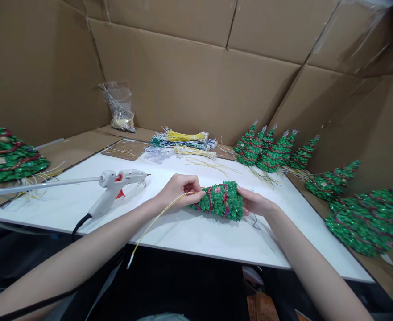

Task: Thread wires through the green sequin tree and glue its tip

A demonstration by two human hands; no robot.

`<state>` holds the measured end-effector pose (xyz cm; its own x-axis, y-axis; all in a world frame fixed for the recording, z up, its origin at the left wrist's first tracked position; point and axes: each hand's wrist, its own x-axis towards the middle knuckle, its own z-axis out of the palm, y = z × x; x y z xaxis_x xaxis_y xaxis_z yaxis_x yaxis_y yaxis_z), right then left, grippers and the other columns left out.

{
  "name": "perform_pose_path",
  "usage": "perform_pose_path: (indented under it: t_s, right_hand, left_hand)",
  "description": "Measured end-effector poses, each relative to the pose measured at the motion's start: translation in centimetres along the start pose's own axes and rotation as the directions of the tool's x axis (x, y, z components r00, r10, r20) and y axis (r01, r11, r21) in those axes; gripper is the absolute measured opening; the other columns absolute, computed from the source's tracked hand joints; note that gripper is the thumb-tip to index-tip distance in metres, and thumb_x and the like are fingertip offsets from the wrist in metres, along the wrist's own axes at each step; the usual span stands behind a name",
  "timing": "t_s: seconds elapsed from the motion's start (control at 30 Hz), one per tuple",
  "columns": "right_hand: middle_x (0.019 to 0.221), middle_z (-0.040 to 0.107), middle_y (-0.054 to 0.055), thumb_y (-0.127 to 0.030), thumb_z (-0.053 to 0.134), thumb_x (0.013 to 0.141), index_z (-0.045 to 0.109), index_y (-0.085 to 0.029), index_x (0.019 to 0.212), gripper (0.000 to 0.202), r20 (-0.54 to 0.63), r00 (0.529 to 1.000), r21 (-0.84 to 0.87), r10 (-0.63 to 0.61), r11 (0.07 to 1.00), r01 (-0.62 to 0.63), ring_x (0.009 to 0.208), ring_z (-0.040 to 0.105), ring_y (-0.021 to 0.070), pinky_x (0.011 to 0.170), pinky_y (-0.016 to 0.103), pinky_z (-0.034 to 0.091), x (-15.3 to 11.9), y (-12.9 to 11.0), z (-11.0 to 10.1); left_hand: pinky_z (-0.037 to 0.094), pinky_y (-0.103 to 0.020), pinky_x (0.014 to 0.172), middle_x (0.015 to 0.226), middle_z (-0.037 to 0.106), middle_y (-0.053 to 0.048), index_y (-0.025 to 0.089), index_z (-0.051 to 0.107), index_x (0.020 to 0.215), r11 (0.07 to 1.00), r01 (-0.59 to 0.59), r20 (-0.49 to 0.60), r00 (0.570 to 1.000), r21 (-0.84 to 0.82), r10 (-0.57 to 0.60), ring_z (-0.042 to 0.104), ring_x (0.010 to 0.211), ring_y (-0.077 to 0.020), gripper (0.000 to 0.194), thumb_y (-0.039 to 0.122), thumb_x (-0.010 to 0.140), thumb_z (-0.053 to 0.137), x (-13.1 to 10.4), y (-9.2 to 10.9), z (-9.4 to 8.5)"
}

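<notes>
A small green Christmas tree [228, 203] with red garlands lies on its side just over the white board [189, 234], its wide base toward the right. My right hand [257, 203] is closed around that base. At the narrow end, my left hand [184, 189] pinches a yellow wire [156, 218] between thumb and finger. The wire's loose end, with a white tip, hangs past the board's front edge. A thin dark wire [255, 222] shows below my right hand. The tree's tip is hidden by my left hand.
A white glue gun [107, 194] with a long glue stick lies left. Bundles of yellow, white and green wires [186, 140] are at the back. Several finished-looking trees [270, 149] stand back right, larger ones [370, 220] at far right, another tree [9, 156] left. Cardboard walls [183, 67] surround the board.
</notes>
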<state>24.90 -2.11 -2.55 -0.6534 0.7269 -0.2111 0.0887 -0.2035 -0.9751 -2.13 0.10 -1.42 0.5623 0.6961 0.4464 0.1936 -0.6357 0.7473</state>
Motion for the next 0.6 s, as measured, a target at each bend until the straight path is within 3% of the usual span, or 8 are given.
perform_pose_path:
  t_s: [0.13,0.4,0.6]
  right_hand:
    - [0.044,0.041,-0.005,-0.071,0.056,0.080,0.046,-0.019,0.065,0.055,0.061,0.998,0.004,-0.024,1.000,0.024,0.037,0.033,0.0080,0.040,0.027,0.020,0.09,0.11,0.11]
    - [0.045,0.041,-0.007,-0.074,0.057,0.077,0.046,-0.020,0.075,0.055,0.042,0.999,-0.020,-0.019,1.000,0.020,0.037,0.032,0.0081,0.039,0.027,0.021,0.18,0.16,0.18]
    - [0.045,0.042,-0.007,-0.072,0.057,0.079,0.049,-0.019,0.077,0.053,0.047,0.998,0.000,-0.032,0.999,0.032,0.038,0.033,0.0085,0.039,0.027,0.022,0.19,0.28,0.07]
  left_hand:
    - [0.031,-0.018,0.047,0.052,0.051,0.003,0.014,0.055,0.062,0.999,-0.009,-0.022,1.000,0.033,0.010,0.038,0.048,-0.0061,0.025,0.029,0.079,0.064,0.04,-0.26,-0.01]
    - [0.027,-0.018,0.045,0.049,0.043,0.005,0.014,0.051,0.058,0.993,-0.076,-0.063,0.995,0.090,0.082,0.033,0.047,-0.0052,0.029,0.028,0.080,0.063,-0.09,-0.62,0.26]
    - [0.030,-0.018,0.046,0.050,0.048,0.004,0.013,0.056,0.057,0.997,-0.072,-0.003,0.997,0.038,0.073,0.035,0.047,-0.0057,0.028,0.028,0.078,0.066,-0.13,-0.01,-0.07]
